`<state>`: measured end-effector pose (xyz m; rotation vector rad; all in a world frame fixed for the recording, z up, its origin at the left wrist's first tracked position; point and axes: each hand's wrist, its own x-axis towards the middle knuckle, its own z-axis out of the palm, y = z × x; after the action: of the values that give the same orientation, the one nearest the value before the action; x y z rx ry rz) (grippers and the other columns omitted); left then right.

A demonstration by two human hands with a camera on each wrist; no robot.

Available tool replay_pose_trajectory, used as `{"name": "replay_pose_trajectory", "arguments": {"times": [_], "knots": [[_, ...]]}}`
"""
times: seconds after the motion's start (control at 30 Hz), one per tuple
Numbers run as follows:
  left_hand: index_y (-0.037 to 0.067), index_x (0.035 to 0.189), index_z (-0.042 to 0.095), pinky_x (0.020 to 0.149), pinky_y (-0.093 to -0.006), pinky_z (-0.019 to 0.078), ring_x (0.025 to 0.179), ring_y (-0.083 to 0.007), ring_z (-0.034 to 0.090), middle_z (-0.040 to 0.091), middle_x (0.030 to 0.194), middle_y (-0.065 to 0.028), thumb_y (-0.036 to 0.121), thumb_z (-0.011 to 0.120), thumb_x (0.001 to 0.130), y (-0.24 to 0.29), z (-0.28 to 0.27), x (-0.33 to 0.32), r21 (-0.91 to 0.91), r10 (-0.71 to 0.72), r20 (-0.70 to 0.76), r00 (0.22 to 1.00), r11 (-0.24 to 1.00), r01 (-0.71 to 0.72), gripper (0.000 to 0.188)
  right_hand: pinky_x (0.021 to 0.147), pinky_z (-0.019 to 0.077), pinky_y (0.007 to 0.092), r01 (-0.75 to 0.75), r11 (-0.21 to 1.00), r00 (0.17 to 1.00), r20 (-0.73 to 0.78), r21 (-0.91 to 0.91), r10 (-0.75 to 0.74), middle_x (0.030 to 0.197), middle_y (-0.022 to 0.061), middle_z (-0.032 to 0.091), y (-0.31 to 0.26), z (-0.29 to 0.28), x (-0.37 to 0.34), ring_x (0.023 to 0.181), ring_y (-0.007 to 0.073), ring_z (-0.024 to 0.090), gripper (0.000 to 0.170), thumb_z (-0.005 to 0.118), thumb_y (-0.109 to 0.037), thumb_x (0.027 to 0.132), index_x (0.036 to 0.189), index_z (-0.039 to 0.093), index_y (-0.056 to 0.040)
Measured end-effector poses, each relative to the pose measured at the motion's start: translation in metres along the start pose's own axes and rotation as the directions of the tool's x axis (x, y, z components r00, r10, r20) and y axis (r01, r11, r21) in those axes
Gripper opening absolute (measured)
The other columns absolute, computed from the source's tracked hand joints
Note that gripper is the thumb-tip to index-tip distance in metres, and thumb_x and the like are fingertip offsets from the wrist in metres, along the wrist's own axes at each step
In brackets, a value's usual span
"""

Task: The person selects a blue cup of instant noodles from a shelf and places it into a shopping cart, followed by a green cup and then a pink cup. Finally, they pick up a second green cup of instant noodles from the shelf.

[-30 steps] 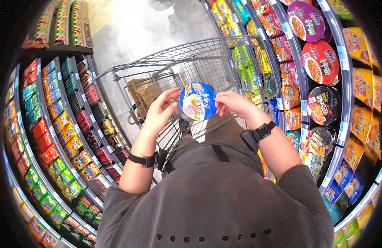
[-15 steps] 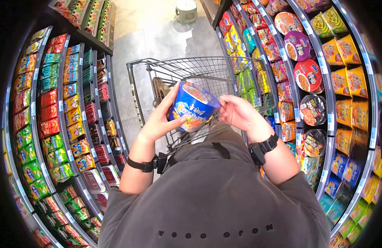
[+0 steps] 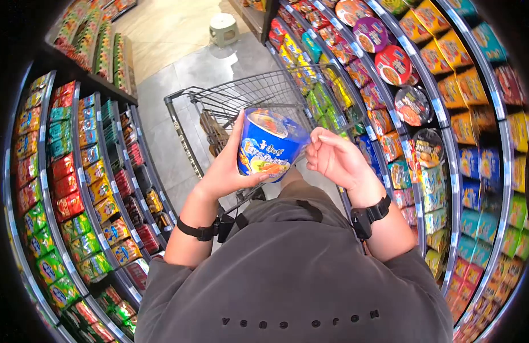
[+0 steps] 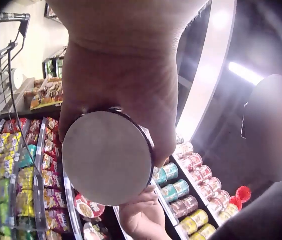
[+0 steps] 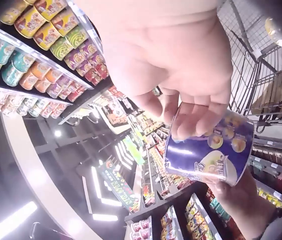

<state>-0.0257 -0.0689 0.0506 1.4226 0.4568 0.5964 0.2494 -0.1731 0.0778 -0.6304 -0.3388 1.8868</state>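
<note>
Gripped in the left hand (image 3: 223, 174), thumb across the front, fingers mostly hidden behind: a blue instant-noodle tub (image 3: 267, 150), tilted, in front of the waist. Beside its blurred right end, the right hand (image 3: 337, 162), fingers curled inward; pinching the tub or merely near it, impossible to tell. Visible only from the left wrist: the tub's plain, pale round end. Smaller print too fine to read.

Beyond, a black wire shopping cart (image 3: 247, 88), partly covered by hand and tub; behind its wires, something brown, too obscured to name. Underfoot, a grey tiled floor (image 3: 153, 97), pale beige farther off, with a whitish stool (image 3: 223, 30) near the change of colour. To the left, shelves of red, green, teal and yellow packets (image 3: 67, 177). To the right, more packets and a line of round noodle bowls (image 3: 393, 64), purple, red and dark. Outermost shelves lost in the black edges of the head view. Overhead, from the right wrist, bright tube lights (image 5: 11, 220).
</note>
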Motion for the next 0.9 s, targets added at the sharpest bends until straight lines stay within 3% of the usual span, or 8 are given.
{"name": "replay_pose_trajectory", "arguments": {"times": [0.13, 0.27, 0.33, 0.47, 0.53, 0.67, 0.77, 0.9], "knots": [[0.006, 0.166, -0.010, 0.117, -0.0401, 0.0388, 0.144, -0.0274, 0.044, 0.034, 0.162, -0.0211, 0.015, 0.092, 0.072, 0.003, 0.017, 0.011, -0.138, 0.099, -0.007, 0.995, 0.985, -0.099, 0.138, 0.089, 0.0549, 0.0398, 0.174, 0.977, 0.983, 0.035, 0.125, -0.180, 0.108, 0.0132, 0.070, 0.008, 0.017, -0.030, 0.099, 0.0258, 0.068, 0.026, 0.054, -0.025, 0.105, 0.118, 0.062, -0.0040], [0.004, 0.166, -0.009, 0.119, -0.0410, 0.0372, 0.146, -0.0280, 0.041, 0.031, 0.163, -0.0207, 0.017, 0.090, 0.074, 0.017, 0.030, 0.021, -0.270, 0.125, 0.023, 0.992, 0.956, -0.114, 0.136, 0.099, 0.0531, 0.0431, 0.345, 0.934, 0.937, 0.021, 0.089, -0.348, 0.126, 0.0176, 0.067, 0.015, 0.010, -0.051, 0.118, 0.0292, 0.065, 0.036, 0.055, -0.026, 0.103, 0.130, 0.058, -0.0019], [0.002, 0.166, -0.006, 0.120, -0.0412, 0.0357, 0.148, -0.0279, 0.038, 0.029, 0.164, -0.0200, 0.017, 0.090, 0.074, 0.023, 0.034, 0.026, -0.283, 0.178, 0.029, 0.984, 0.945, -0.162, 0.134, 0.106, 0.0489, 0.0452, 0.411, 0.910, 0.907, -0.077, -0.058, -0.414, 0.136, 0.0184, 0.063, 0.017, 0.015, -0.059, 0.126, 0.0299, 0.060, 0.044, 0.057, -0.025, 0.102, 0.139, 0.053, -0.0009], [0.001, 0.165, -0.004, 0.120, -0.0418, 0.0354, 0.149, -0.0280, 0.037, 0.028, 0.165, -0.0196, 0.018, 0.089, 0.075, 0.036, 0.047, 0.028, -0.238, 0.165, 0.027, 0.986, 0.959, -0.155, 0.131, 0.114, 0.0421, 0.0474, 0.455, 0.876, 0.875, -0.103, -0.159, -0.473, 0.149, 0.0190, 0.054, 0.022, 0.029, -0.073, 0.138, 0.0315, 0.052, 0.057, 0.059, -0.024, 0.100, 0.150, 0.045, -0.0002], [0.000, 0.165, -0.005, 0.119, -0.0417, 0.0374, 0.148, -0.0277, 0.039, 0.030, 0.163, -0.0204, 0.018, 0.088, 0.077, 0.036, 0.055, 0.031, -0.239, 0.172, 0.040, 0.984, 0.958, -0.158, 0.130, 0.120, 0.0356, 0.0489, 0.465, 0.859, 0.865, -0.098, -0.215, -0.493, 0.160, 0.0193, 0.043, 0.025, 0.032, -0.084, 0.147, 0.0326, 0.043, 0.068, 0.061, -0.025, 0.099, 0.157, 0.036, 0.0003], [-0.001, 0.165, -0.008, 0.116, -0.0405, 0.0419, 0.143, -0.0266, 0.045, 0.035, 0.159, -0.0214, 0.017, 0.085, 0.080, 0.031, 0.078, 0.044, -0.245, 0.116, 0.105, 0.988, 0.966, -0.087, 0.127, 0.124, 0.0284, 0.0503, 0.473, 0.839, 0.847, -0.123, -0.271, -0.517, 0.166, 0.0192, 0.033, 0.027, 0.037, -0.115, 0.154, 0.0329, 0.032, 0.075, 0.062, -0.026, 0.098, 0.160, 0.031, 0.0005], [-0.002, 0.165, -0.003, 0.115, -0.0400, 0.0427, 0.141, -0.0258, 0.047, 0.039, 0.156, -0.0201, 0.017, 0.085, 0.080, 0.032, 0.103, 0.051, -0.243, 0.089, 0.141, 0.986, 0.969, -0.053, 0.123, 0.127, 0.0191, 0.0510, 0.481, 0.820, 0.841, -0.101, -0.310, -0.531, 0.171, 0.0169, 0.024, 0.032, 0.032, -0.145, 0.159, 0.0324, 0.021, 0.080, 0.063, -0.028, 0.098, 0.163, 0.026, -0.0011], [-0.003, 0.164, 0.008, 0.114, -0.0392, 0.0443, 0.137, -0.0242, 0.051, 0.046, 0.151, -0.0179, 0.019, 0.086, 0.082, 0.031, 0.141, 0.061, -0.220, 0.060, 0.244, 0.968, 0.975, -0.005, 0.115, 0.127, 0.0176, 0.0507, 0.523, 0.779, 0.805, -0.099, -0.345, -0.585, 0.172, 0.0162, 0.020, 0.038, 0.031, -0.192, 0.160, 0.0323, 0.017, 0.082, 0.063, -0.027, 0.097, 0.164, 0.023, -0.0017]]}}
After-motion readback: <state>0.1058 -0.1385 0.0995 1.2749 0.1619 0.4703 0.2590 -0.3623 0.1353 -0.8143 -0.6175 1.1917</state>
